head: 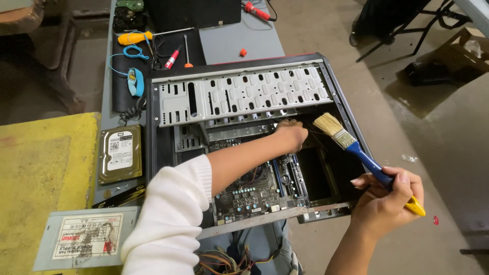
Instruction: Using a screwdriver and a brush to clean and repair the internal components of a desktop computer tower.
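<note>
Left hand point(291, 135) reached inside open computer case point(336, 91), fingers curled, grip unclear; right hand point(389, 196) clamped on blue-handled brush point(351, 145) at case's right edge

The fingertips of the left hand point(291, 135) are dipping into the dark recess of the computer case point(336, 86) near mid-frame, so whatever they are touching is staying out of sight. The sleeved forearm is covering part of the circuit board point(260, 191), and the bundle of coloured wires point(224, 262) is running off the bottom edge. At the top edge a black box point(193, 12) is being cut off, and the small parts at upper left are too small to make out.
</note>
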